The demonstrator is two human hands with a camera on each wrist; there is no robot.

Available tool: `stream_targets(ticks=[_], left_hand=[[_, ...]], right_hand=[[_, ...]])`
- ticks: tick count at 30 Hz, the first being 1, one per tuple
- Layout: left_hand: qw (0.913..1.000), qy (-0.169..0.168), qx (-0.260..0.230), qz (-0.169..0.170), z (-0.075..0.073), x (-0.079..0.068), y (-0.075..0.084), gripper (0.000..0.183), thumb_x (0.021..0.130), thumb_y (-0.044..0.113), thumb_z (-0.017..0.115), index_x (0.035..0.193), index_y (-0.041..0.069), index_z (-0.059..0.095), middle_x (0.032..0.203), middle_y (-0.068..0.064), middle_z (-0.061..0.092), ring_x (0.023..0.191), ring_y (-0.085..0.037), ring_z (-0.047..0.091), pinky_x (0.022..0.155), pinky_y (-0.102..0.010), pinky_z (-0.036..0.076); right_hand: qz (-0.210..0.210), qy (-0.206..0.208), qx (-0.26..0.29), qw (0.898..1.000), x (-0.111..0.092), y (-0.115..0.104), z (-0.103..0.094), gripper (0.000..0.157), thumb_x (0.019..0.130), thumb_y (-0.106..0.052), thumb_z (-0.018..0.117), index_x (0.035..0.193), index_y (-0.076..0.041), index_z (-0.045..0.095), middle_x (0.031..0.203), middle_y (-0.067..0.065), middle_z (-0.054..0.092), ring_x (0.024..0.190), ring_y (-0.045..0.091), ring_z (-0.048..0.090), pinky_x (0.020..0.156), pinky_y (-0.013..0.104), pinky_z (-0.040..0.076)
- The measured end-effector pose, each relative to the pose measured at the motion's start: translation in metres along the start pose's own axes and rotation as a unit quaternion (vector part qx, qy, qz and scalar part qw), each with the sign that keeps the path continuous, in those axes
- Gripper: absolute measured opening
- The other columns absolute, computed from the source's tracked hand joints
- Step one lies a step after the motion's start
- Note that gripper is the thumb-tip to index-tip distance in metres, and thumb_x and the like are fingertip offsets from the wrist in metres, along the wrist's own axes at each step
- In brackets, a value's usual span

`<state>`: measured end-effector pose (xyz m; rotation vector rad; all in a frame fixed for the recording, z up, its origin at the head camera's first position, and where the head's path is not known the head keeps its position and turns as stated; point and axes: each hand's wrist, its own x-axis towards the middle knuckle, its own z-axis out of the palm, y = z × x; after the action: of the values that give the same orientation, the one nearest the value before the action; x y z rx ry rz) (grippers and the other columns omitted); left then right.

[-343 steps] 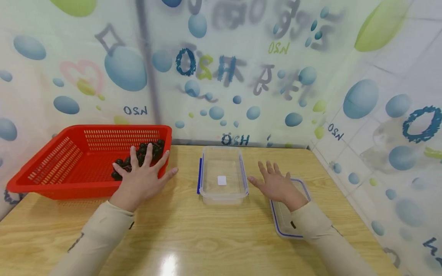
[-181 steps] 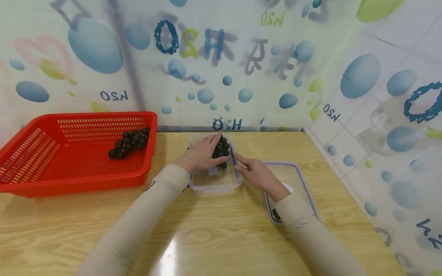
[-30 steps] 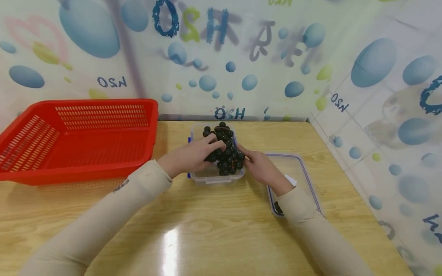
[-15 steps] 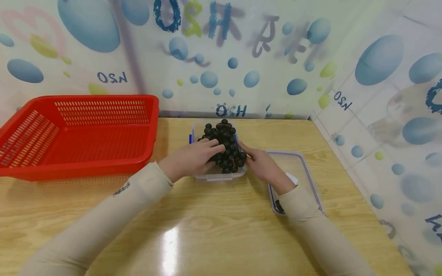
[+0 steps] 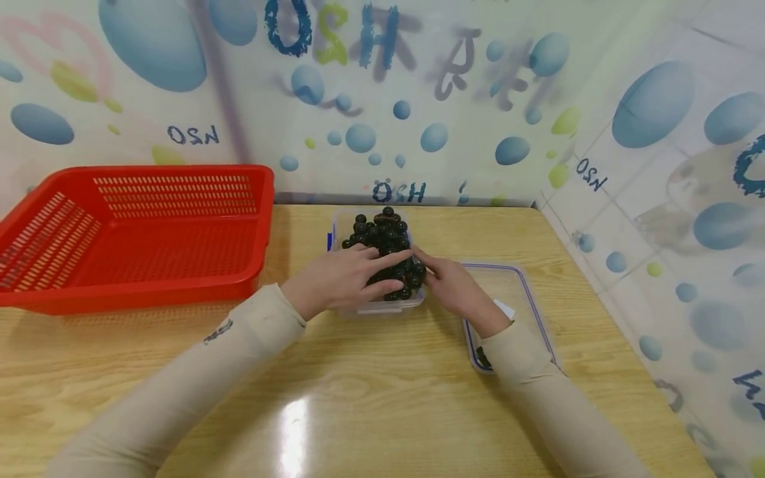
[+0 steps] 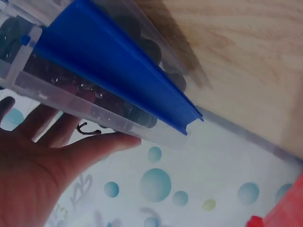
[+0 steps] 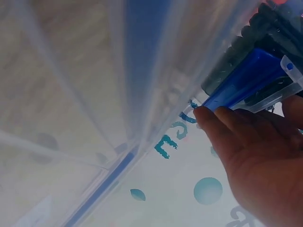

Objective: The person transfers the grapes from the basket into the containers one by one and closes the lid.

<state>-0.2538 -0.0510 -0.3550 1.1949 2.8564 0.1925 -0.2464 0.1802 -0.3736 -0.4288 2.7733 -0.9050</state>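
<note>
Dark grapes (image 5: 382, 234) are heaped in a clear plastic container (image 5: 382, 307), some rising above its rim. My left hand (image 5: 335, 279) lies over the near part of the heap, its fingers spread and resting on the grapes. At the container's right side is my right hand (image 5: 457, 292), fingers straight against the outer wall. In the left wrist view, a blue latch (image 6: 113, 61) hangs along the container's side, with my left hand (image 6: 38, 165) above the rim. The right wrist view has my right hand (image 7: 265, 151) touching the wall by another blue latch (image 7: 246, 80).
A red slotted basket (image 5: 149, 295) stands on the left of the wooden table (image 5: 335, 398). The clear lid with a blue seal (image 5: 520, 272) lies to the right, partly under my right forearm. A patterned wall (image 5: 454, 86) closes off the back.
Grapes that lay in the red basket six seconds ago are now in the container. Over the last half second, my left fingers have uncurled from the grapes and spread. My right hand stays put.
</note>
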Motion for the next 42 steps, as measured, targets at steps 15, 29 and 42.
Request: stream_targets(ticks=[15, 29, 42], left_hand=[[0.9940, 0.010, -0.018, 0.107, 0.008, 0.004, -0.003, 0.034, 0.102, 0.020, 0.052, 0.135, 0.018, 0.062, 0.148, -0.007, 0.042, 0.136, -0.031, 0.037, 0.106, -0.047, 0.038], [0.9886, -0.014, -0.116, 0.095, 0.015, 0.004, -0.008, 0.032, 0.103, 0.013, 0.049, 0.130, 0.013, 0.065, 0.149, -0.009, 0.043, 0.142, -0.033, 0.027, 0.112, -0.048, 0.028], [0.9748, 0.126, -0.182, 0.026, 0.009, 0.007, 0.023, 0.032, 0.099, 0.018, 0.059, 0.129, 0.006, 0.063, 0.132, -0.006, 0.056, 0.125, -0.021, 0.046, 0.103, -0.039, 0.040]], right_hand=[[-0.007, -0.003, -0.002, 1.000, 0.000, 0.000, -0.001, 0.053, 0.106, -0.029, 0.045, 0.155, -0.021, 0.029, 0.103, 0.020, 0.064, 0.067, 0.024, 0.053, 0.082, 0.042, 0.044], [-0.001, -0.025, 0.006, 1.000, -0.001, -0.002, 0.000, 0.053, 0.106, -0.031, 0.042, 0.156, -0.023, 0.024, 0.077, 0.016, 0.056, 0.051, 0.019, 0.033, 0.073, 0.040, 0.043], [-0.010, -0.013, -0.024, 1.000, -0.011, -0.002, -0.012, 0.056, 0.106, -0.037, 0.043, 0.156, -0.019, 0.027, 0.054, 0.006, 0.048, 0.042, 0.016, 0.030, 0.062, 0.038, 0.042]])
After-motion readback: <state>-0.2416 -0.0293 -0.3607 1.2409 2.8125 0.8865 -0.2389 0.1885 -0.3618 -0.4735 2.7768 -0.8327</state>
